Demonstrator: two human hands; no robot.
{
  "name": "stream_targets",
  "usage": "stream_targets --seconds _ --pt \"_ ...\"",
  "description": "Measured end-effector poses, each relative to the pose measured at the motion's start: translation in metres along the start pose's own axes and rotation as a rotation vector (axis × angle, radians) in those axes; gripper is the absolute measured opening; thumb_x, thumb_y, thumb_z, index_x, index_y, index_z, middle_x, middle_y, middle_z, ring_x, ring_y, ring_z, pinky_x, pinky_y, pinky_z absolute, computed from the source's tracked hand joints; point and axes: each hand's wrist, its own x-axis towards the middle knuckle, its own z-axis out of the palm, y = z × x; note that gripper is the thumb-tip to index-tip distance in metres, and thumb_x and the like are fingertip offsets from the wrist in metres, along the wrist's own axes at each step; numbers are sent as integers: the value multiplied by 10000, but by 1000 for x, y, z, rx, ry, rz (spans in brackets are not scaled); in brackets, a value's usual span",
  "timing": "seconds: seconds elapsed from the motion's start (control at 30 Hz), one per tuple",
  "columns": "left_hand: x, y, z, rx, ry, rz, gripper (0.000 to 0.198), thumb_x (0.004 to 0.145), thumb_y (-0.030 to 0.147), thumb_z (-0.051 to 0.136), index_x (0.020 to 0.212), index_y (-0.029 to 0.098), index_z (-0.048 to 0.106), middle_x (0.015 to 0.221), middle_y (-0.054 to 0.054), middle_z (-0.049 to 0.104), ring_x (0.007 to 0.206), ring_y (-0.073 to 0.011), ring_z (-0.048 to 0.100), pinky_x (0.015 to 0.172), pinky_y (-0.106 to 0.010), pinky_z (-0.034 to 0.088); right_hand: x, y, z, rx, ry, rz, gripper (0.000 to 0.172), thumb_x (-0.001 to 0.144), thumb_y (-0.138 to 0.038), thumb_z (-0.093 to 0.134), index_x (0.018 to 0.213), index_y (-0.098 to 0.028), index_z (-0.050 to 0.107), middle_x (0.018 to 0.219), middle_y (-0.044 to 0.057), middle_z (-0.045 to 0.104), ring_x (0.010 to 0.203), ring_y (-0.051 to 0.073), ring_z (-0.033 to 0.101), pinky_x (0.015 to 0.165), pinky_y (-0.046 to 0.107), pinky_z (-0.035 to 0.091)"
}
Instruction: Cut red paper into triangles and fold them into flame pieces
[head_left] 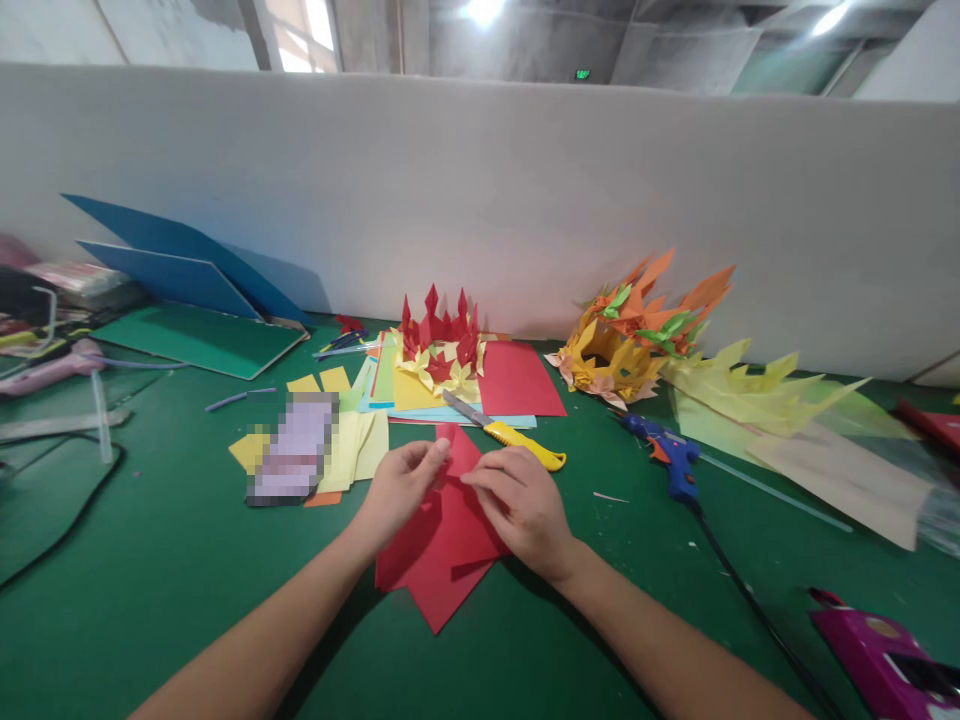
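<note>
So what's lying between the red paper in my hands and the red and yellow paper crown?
In the head view, a yellow utility knife lies beyond the red paper, its blade over a stack of coloured sheets.

Green table (pixel 150 560), white partition (pixel 525 200) along far edge.
- Far centre: red-and-yellow paper crown (pixel 440 345) on a stack of coloured sheets; flat red sheet (pixel 517 380) just right of it.
- Yellow utility knife (pixel 504 431) near side of the stack, blade pointing far-left.
- Far right: orange-and-yellow paper crown (pixel 637 335); pale yellow spiked paper (pixel 757 395) beside it.
- Blue glue gun (pixel 670 455) right of the knife, black cord (pixel 742 590) trailing near-right.
- Far left: blue boards (pixel 180 260) leaning on partition, green board (pixel 202 340) flat.
- Near right corner: magenta box (pixel 877 655).
</note>
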Motion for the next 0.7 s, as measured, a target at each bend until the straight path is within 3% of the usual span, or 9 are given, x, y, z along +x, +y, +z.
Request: stream_targets --seconds 0.1,0.17,0.3,0.43,0.53,0.7 --pt "0 0 -1 7 19 16 353 645 510 659 663 164 595 619 12 578 569 -115 513 554 -238 420 1 -3 -2 54 -97 -26 177 863 -155 487 906 -233 640 866 54 653 812 188 559 762 346 445" --pt "0 2 -2 20 22 37 329 629 485 677 660 167 602 633 8 595 578 -116 515 562 -240 421 4 -4 -3 158 -74 88 120 829 -212 543 917 -233 621 885 49 643 833 192 565 783 353 443" --pt "-1 6 -4 -21 -48 12 299 617 445 698 653 166 597 610 20 583 554 -101 505 547 -231 404 18 3 -7 558 6 624 234 782 -388 574 935 -211 567 912 46 602 799 169 570 701 308 473" --pt "-2 6 -5 -85 -97 -18 279 593 392 727 694 167 598 654 26 598 580 -94 525 570 -226 409 29 12 -10 933 -331 1019 377 689 -517 656 860 -183 612 707 -5 611 622 127 571 572 245 445" --pt "-1 6 -5 -87 -107 -15 278 606 386 718 725 172 587 688 25 597 608 -99 534 584 -230 415 27 14 -8 1055 -472 1095 359 634 -462 734 837 -173 674 723 3 673 644 138 616 609 251 452" --pt "-2 8 -5 -164 -101 -38 420 604 341 726 933 200 504 816 2 619 700 -134 592 624 -263 452 17 12 0 1185 -379 1160 378 556 -368 807 858 -163 710 761 25 720 717 170 666 715 292 482"
